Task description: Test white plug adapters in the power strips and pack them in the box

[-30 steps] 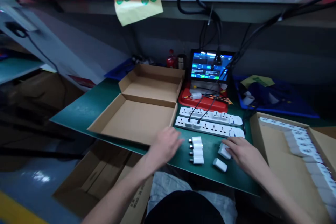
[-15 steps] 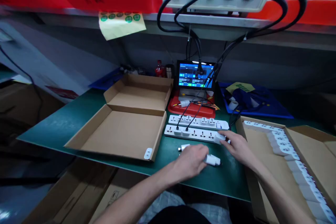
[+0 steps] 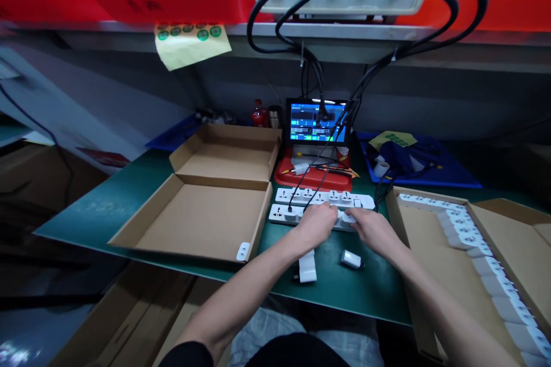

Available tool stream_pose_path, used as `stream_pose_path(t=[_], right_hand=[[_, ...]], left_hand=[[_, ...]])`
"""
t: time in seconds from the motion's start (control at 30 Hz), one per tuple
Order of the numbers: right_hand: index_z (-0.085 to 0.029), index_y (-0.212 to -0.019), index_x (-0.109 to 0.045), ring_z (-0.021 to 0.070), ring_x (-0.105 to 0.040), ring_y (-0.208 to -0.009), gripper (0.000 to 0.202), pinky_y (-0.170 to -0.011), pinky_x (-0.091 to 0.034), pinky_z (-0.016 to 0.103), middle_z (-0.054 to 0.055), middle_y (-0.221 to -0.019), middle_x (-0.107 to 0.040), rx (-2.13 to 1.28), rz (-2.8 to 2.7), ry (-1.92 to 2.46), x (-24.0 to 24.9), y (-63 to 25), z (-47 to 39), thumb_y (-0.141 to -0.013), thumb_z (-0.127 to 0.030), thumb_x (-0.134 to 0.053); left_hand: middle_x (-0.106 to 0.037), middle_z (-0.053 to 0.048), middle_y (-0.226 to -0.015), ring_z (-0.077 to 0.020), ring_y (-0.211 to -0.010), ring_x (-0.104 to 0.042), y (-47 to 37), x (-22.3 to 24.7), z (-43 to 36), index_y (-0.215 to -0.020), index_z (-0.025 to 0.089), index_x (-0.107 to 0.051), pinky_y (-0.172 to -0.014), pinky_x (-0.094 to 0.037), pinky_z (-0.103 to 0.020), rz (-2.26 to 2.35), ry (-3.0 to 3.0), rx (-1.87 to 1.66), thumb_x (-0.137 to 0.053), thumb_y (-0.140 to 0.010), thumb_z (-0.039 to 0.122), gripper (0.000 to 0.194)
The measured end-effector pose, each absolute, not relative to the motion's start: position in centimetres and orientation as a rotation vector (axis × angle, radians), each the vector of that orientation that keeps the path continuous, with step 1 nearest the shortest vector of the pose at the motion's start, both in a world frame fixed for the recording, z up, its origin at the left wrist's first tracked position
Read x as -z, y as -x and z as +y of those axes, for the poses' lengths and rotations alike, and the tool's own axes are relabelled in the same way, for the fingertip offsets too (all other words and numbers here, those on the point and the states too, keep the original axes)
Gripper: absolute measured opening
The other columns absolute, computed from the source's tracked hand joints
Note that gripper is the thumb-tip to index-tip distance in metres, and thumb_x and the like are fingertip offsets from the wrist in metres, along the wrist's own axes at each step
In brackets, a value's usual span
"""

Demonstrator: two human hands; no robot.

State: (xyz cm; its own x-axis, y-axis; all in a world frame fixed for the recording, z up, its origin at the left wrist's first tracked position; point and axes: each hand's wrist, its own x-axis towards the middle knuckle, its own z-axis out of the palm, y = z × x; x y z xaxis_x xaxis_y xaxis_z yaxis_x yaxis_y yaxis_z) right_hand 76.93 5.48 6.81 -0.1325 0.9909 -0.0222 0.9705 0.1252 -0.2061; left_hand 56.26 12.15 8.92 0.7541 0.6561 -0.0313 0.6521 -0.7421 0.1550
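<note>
One charger (image 3: 346, 218), gripped by the right hand (image 3: 375, 231), seemingly enters the strip (image 3: 278, 215) nearer the worktop's (image 3: 365, 293) front edge, calling for firm pressing; what the left hand's (image 3: 318, 222) fingers hold is hidden.

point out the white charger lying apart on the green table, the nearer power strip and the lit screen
White charger (image 3: 351, 259): head view, middle of its casing.
Nearer power strip (image 3: 281, 214): head view, top face near its left end.
Lit screen (image 3: 313, 125): head view, middle of the display.
</note>
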Motion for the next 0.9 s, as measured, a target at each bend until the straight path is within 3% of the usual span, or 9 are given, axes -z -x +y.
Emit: stream_pose_path(t=[0.17,0.3,0.4,0.5,0.6,0.67,0.77,0.9], right_hand=[[-0.02,-0.133,-0.068,0.0312,-0.075,-0.12,0.035,-0.093,-0.054,0.034,0.013,-0.136,-0.077,-0.246,-2.237,2.01,-6.0,-76.8,5.5,-0.1,-0.013,-0.059],[-0.02,-0.133,-0.068,0.0319,-0.076,-0.115,0.034,-0.093,-0.056,0.037,0.013,-0.132,-0.079,-0.251,-2.25,2.008,-6.1,-77.3,5.5,-0.1,-0.016,-0.06],[-0.021,-0.135,-0.069,0.0346,-0.072,-0.123,0.036,-0.103,-0.054,0.045,0.014,-0.136,-0.077,-0.177,-2.276,1.843,-6.9,-76.8,5.9,-0.1,-0.021,-0.064],[-0.023,-0.135,-0.07,0.0346,-0.067,-0.13,0.034,-0.112,-0.05,0.05,0.013,-0.139,-0.075,-0.135,-2.208,1.62,-7.5,-74.5,7.0,-0.103,-0.031,-0.065],[-0.024,-0.125,-0.074,0.0309,-0.07,-0.119,0.025,-0.106,-0.052,0.046,0.01,-0.126,-0.079,-0.241,-2.099,1.521,-7.4,-70.9,8.7,-0.104,-0.034,-0.064],[-0.023,-0.111,-0.075,0.0288,-0.071,-0.108,0.016,-0.097,-0.052,0.043,0.009,-0.113,-0.08,-0.297,-2.044,1.513,-6.9,-68.5,9.9,-0.101,-0.032,-0.066],[-0.022,-0.094,-0.073,0.0264,-0.069,-0.094,0.008,-0.087,-0.05,0.039,0.007,-0.096,-0.078,-0.326,-2.01,1.538,-6.0,-66.1,11.3,-0.097,-0.025,-0.067],[-0.022,-0.094,-0.072,0.0249,-0.068,-0.089,0.009,-0.083,-0.049,0.036,0.006,-0.092,-0.077,-0.33,-1.878,1.52,-6.1,-65.9,11.5,-0.096,-0.028,-0.066]], left_hand=[[-0.075,-0.021,-0.119,-0.0341,-0.106,-0.079,-57.0,-8.4,12.1,-0.125,0.009,-0.069,-0.092,-0.062,-0.042,1.035,-2.786,-0.017,-0.053,-0.098,0.002,0.032],[-0.074,-0.019,-0.122,-0.033,-0.104,-0.078,-56.2,-8.4,11.3,-0.131,0.011,-0.066,-0.089,-0.063,-0.042,1.006,-2.793,-0.045,-0.055,-0.097,0.003,0.036],[-0.072,-0.017,-0.125,-0.0315,-0.11,-0.075,-53.4,-8.8,10.8,-0.136,0.015,-0.062,-0.09,-0.061,-0.041,0.936,-2.818,-0.356,-0.059,-0.102,0.011,0.035],[-0.074,-0.012,-0.112,-0.0284,-0.107,-0.072,-48.9,-9.0,11.2,-0.119,0.019,-0.066,-0.092,-0.058,-0.039,1.029,-2.671,-0.786,-0.061,-0.108,0.027,0.014],[-0.072,-0.004,-0.096,-0.0239,-0.092,-0.07,-45.1,-9.1,12.8,-0.117,0.02,-0.065,-0.085,-0.055,-0.035,1.218,-2.388,-1.005,-0.068,-0.104,0.027,0.015],[-0.071,-0.001,-0.091,-0.0218,-0.086,-0.069,-43.9,-8.9,14.1,-0.122,0.021,-0.065,-0.081,-0.052,-0.032,1.238,-2.289,-0.98,-0.072,-0.099,0.021,0.024],[-0.072,-0.002,-0.09,-0.0214,-0.087,-0.068,-43.7,-8.2,15.9,-0.101,0.02,-0.071,-0.08,-0.05,-0.031,1.138,-2.312,-0.816,-0.073,-0.093,0.013,0.011],[-0.075,-0.005,-0.089,-0.0223,-0.089,-0.069,-44.1,-7.3,17.0,-0.084,0.018,-0.072,-0.083,-0.049,-0.032,1.063,-2.336,-0.702,-0.071,-0.091,0.008,0.012]])
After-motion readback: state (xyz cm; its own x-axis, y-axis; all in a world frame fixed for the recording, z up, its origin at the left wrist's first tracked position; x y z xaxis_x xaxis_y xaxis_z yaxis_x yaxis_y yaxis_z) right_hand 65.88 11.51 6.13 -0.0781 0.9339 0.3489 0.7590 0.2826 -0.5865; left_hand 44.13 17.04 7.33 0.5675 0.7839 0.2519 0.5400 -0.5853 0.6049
